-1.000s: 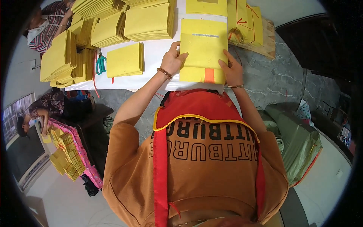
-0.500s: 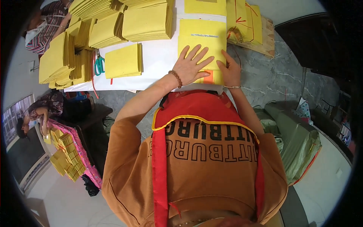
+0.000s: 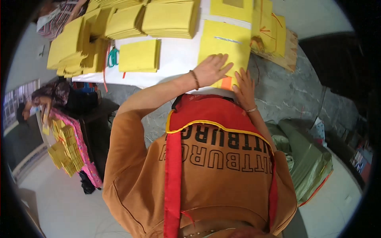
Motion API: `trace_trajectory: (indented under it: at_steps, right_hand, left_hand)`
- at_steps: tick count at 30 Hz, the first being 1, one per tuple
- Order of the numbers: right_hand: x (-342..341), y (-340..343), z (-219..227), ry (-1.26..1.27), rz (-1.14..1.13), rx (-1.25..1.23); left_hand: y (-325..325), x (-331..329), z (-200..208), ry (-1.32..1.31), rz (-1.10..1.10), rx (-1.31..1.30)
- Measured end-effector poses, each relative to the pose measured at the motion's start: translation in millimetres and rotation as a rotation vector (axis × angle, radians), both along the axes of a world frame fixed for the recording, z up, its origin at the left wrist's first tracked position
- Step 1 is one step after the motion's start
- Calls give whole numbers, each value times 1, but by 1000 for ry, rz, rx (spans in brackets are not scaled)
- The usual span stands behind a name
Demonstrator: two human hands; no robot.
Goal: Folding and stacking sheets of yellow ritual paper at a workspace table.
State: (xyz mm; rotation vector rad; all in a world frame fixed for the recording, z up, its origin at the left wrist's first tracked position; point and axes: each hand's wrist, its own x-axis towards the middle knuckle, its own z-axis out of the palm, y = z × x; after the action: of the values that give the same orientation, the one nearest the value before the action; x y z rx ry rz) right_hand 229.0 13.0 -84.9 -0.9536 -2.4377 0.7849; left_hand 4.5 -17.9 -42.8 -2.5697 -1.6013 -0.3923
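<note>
A yellow paper sheet (image 3: 208, 41) with a thin silvery strip across it lies at the near right end of the white-topped table. An orange patch (image 3: 226, 83) shows at its near edge, between my two hands. My left hand (image 3: 213, 70) rests palm down on the paper's lower left, its fingers stretched out. At the lower right corner, beside the orange patch, my right hand (image 3: 244, 89) lies with straight fingers on the sheet's edge. Neither hand has anything gripped in it. How many layers are under my hands I cannot tell.
Yellow paper stacks (image 3: 168, 20) fill the table's far left. Teal-handled scissors (image 3: 113, 57) lie beside a smaller yellow stack (image 3: 137, 56). Bundles tied with red string (image 3: 270, 29) stand at the right. Two other people (image 3: 51, 97) are at the left.
Both hands have slid toward me along the sheet, to its near edge. My left fingers are less spread. The whole view has shifted slightly.
</note>
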Motion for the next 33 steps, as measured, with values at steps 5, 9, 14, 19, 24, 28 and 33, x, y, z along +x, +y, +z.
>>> trace_trajectory:
  at_steps: [5,9,14,19,24,28,33]
  right_hand:
    - [10,10,1,485,-116,-743]
    - [-5,11,20,725,-262,-662]
    - [5,17,15,629,-331,-594]
    - [0,17,15,558,-375,-579]
    - [-7,14,14,501,-316,-467]
    - [-2,12,7,430,-320,-382]
    - [-3,12,9,285,-228,-146]
  left_hand:
    - [7,10,2,50,60,54]
    - [-5,-13,9,-176,46,50]
    - [-77,-95,46,-356,147,131]
    - [-117,-196,39,101,462,198]
    - [-132,-226,-3,167,528,22]
    - [-132,-229,-9,205,518,-187]
    - [-137,-232,-15,275,500,-379]
